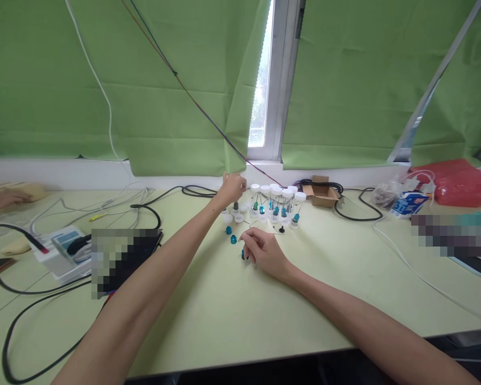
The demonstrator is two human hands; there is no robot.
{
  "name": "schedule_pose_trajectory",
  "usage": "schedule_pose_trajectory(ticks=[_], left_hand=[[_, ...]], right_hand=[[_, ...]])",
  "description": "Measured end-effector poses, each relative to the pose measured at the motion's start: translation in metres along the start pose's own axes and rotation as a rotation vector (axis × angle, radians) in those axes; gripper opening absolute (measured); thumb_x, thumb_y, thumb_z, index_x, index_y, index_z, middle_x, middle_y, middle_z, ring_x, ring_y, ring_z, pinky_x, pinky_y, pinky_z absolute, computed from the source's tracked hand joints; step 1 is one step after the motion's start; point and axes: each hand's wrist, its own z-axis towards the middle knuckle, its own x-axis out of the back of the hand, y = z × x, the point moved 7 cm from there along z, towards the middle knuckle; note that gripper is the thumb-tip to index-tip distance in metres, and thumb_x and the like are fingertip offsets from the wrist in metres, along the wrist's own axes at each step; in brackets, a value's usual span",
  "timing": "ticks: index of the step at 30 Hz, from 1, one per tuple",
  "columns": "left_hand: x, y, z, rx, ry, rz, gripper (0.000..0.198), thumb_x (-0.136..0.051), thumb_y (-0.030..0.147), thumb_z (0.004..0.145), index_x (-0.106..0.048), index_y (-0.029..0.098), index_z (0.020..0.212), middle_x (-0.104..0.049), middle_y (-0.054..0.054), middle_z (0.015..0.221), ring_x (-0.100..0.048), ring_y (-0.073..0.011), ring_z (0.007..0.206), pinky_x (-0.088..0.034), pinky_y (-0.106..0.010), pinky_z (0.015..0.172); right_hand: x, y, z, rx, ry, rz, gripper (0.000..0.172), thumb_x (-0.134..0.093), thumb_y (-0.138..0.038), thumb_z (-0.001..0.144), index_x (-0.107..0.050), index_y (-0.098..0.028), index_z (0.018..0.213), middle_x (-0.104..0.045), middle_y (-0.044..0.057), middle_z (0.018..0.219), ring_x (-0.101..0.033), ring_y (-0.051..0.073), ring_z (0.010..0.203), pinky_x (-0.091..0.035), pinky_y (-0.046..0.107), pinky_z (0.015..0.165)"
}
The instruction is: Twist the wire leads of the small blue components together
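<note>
A cluster of small clear vials with white caps (278, 206) stands near the far edge of the pale green table (224, 305), several with blue pieces inside. My left hand (232, 188) reaches to the cluster's left end, fingers pinched around a small white cap or vial. My right hand (264, 250) rests on the table in front of the vials, fingers curled over a small blue piece (243, 254). Two loose blue pieces (230, 235) lie just left of it, and a small black piece (281, 229) lies to its right.
Black cables (144, 208) loop across the table's left side beside a white device (61, 248). A small cardboard box (321, 193), a blue-white pack (407, 204) and a red bag (457, 182) sit at the back right. Another person's hand (1, 199) rests at the far left.
</note>
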Motion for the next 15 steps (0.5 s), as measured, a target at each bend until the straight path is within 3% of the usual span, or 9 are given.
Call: schedule_pose_trajectory(ticks=[8, 15], left_hand=[[0.029, 0.010, -0.008, -0.030, 0.059, -0.098, 0.015, -0.052, 0.019, 0.083, -0.065, 0.017, 0.076, -0.066, -0.008, 0.089, -0.058, -0.0245, 0.092, -0.034, -0.044, 0.098], [0.078, 0.029, -0.032, -0.065, 0.236, -0.192, 0.011, -0.051, 0.020, 0.086, -0.057, 0.018, 0.078, -0.063, -0.007, 0.087, -0.056, -0.0219, 0.086, -0.041, -0.035, 0.084]], right_hand=[[0.001, 0.002, 0.000, 0.007, -0.002, 0.020, 0.032, -0.041, -0.045, 0.096, -0.058, -0.018, 0.089, -0.058, -0.003, 0.058, -0.045, 0.007, 0.039, -0.038, 0.020, 0.044], [0.000, 0.006, -0.001, -0.003, -0.015, 0.073, 0.032, -0.041, -0.045, 0.096, -0.057, -0.019, 0.088, -0.058, -0.003, 0.058, -0.046, 0.007, 0.037, -0.037, 0.019, 0.041]])
